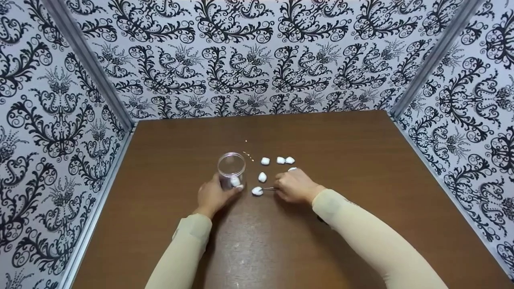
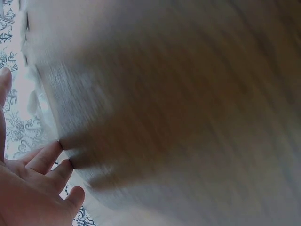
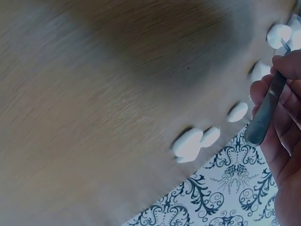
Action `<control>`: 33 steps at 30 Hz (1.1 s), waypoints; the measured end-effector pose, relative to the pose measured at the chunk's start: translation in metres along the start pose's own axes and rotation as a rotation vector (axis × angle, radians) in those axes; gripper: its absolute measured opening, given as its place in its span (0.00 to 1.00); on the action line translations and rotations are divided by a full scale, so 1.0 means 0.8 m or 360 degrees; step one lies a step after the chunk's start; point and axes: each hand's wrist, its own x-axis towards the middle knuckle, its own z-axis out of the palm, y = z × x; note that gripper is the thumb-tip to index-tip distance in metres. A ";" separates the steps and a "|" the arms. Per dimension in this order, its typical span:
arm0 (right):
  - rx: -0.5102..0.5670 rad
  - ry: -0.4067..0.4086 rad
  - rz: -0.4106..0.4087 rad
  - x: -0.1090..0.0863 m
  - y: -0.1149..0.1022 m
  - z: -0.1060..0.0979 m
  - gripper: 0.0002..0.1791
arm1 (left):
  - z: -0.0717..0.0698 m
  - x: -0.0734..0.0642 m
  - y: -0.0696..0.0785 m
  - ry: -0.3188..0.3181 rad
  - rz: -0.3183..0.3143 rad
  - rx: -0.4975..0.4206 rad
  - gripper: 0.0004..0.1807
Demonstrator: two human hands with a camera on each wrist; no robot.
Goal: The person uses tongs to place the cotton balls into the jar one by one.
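Observation:
In the head view, my left hand point(image 1: 213, 195) holds a clear round jar point(image 1: 232, 175) by its side, thumb at the near right. A white cotton ball point(image 1: 235, 182) shows through the jar's wall. My right hand point(image 1: 296, 186) pinches metal tweezers point(image 3: 267, 115) between thumb and fingers. At the tweezer tips is another cotton ball point(image 1: 257, 191), low over the table just right of the jar. In the left wrist view, the fingertips of the left hand point(image 2: 40, 181) reach the table, while the jar is mostly out of sight.
Several loose cotton balls lie right of the jar, among them one point(image 1: 262, 177) close to it and a pair point(image 1: 285, 160) farther back. Small pale crumbs point(image 1: 248, 155) dot the brown table point(image 1: 180, 148) behind the jar. Patterned walls point(image 1: 257, 60) enclose the back and sides.

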 end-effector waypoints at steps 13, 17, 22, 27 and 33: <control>0.0027 0.0069 0.0030 -0.015 0.027 -0.018 0.07 | 0.000 0.003 -0.001 -0.0009 0.0014 0.0001 0.47; 0.0026 0.0088 0.0036 -0.015 0.036 -0.031 0.04 | 0.000 0.003 -0.001 -0.0033 0.0006 0.0001 0.48; 0.0023 0.0148 0.0019 -0.011 0.044 -0.046 0.02 | 0.000 0.003 -0.002 -0.0065 -0.0009 0.0019 0.50; 0.0015 0.0213 0.0013 -0.005 0.051 -0.051 0.02 | 0.000 0.003 -0.001 -0.0050 0.0003 0.0013 0.49; -0.0024 0.0305 -0.0001 0.008 0.053 -0.063 0.03 | 0.002 0.003 -0.003 -0.0062 -0.0025 0.0028 0.50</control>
